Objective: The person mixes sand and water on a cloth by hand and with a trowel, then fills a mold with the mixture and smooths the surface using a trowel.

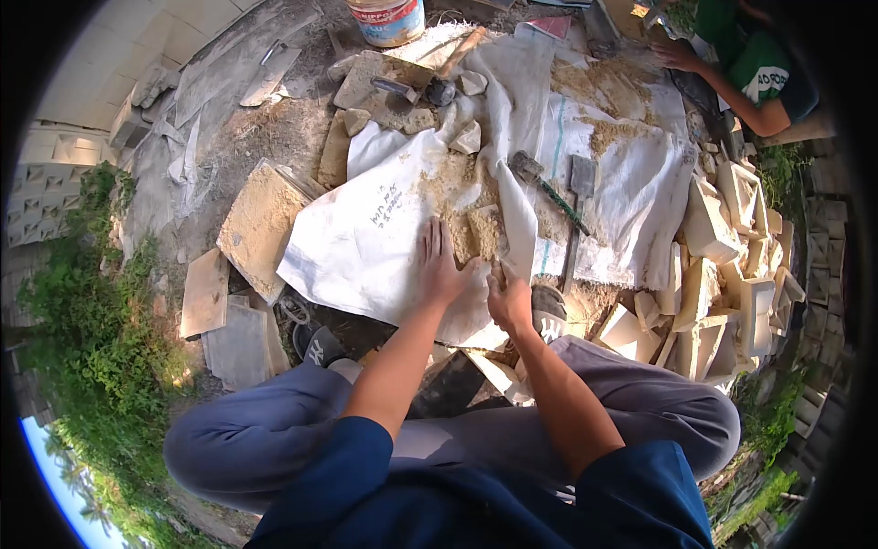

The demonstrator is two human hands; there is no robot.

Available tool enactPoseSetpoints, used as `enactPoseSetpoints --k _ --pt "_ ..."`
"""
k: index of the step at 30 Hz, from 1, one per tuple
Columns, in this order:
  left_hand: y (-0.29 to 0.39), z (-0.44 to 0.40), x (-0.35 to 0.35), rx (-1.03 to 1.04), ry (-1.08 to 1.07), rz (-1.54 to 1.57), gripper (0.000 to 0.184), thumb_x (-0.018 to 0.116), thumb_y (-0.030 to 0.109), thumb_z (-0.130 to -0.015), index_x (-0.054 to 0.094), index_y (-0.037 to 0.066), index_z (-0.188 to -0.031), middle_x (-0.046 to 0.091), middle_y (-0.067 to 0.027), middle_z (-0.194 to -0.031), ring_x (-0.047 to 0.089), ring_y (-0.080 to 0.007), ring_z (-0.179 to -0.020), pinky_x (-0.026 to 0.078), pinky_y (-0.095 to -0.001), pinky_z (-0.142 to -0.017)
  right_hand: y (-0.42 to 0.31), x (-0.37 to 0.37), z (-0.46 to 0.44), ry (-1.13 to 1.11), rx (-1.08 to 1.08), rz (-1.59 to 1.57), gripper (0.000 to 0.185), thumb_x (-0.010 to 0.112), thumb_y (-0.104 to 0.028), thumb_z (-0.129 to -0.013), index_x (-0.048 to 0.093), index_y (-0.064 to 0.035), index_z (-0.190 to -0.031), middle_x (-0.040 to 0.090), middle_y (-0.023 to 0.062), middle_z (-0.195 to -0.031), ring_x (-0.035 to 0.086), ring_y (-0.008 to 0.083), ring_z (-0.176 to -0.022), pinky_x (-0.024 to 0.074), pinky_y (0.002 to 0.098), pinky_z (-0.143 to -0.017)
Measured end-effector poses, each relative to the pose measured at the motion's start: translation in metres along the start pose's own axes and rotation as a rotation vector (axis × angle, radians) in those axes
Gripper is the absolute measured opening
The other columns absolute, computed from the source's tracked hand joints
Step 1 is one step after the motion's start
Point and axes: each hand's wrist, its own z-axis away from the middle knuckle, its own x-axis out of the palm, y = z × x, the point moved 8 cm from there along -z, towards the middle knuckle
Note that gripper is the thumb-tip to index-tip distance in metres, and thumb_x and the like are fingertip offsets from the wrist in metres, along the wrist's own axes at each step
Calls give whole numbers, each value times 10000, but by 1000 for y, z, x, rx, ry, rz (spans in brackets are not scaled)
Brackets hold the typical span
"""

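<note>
My left hand (443,266) lies flat on a white woven sack (338,240) that has handwriting on it, its fingers stretched toward a patch of sandy debris. Just right of it, my right hand (508,295) is closed near the sack's edge; whatever it grips is too small to make out. Ahead of both hands is a sand-coloured stone piece (485,229) amid crumbs. To the right lie a hammer with a dark green handle (560,203) and a long-handled metal tool (582,178).
A paint bucket (389,20) stands at the top, near a wooden-handled hammer (460,53). Cut blocks (722,265) are piled at the right. A stone slab (261,229) lies at the left. Another person's arm (732,91) reaches in at the upper right.
</note>
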Motion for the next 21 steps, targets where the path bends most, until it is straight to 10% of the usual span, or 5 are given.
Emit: enactPoseSetpoints --k 8,17,21 --pt "-12 4 34 206 -53 -3 248 556 133 -983 638 46 -1200 597 -197 -1335 518 -431 -1250 443 -522 -1018 6 5 -8 9 -41 -66 456 613 -162 -946 566 54 -1345 651 358 -1114 628 487 -1115 499 478 -952" --pt "-37 -37 1 -168 210 271 201 500 146 -1038 616 -17 -1058 669 -204 -740 637 -442 -670 531 -485 -671 3 5 -9 18 -58 -22 413 603 -157 -947 583 75 -1287 677 324 -1042 656 484 -1031 513 455 -893" --pt "-57 -41 0 -321 76 150 209 519 158 -1025 631 -17 -1048 700 -244 -928 666 -437 -869 517 -489 -782 7 9 -8 25 -70 -26 454 586 -186 -958 556 48 -1346 655 358 -1087 629 504 -1067 501 528 -915"
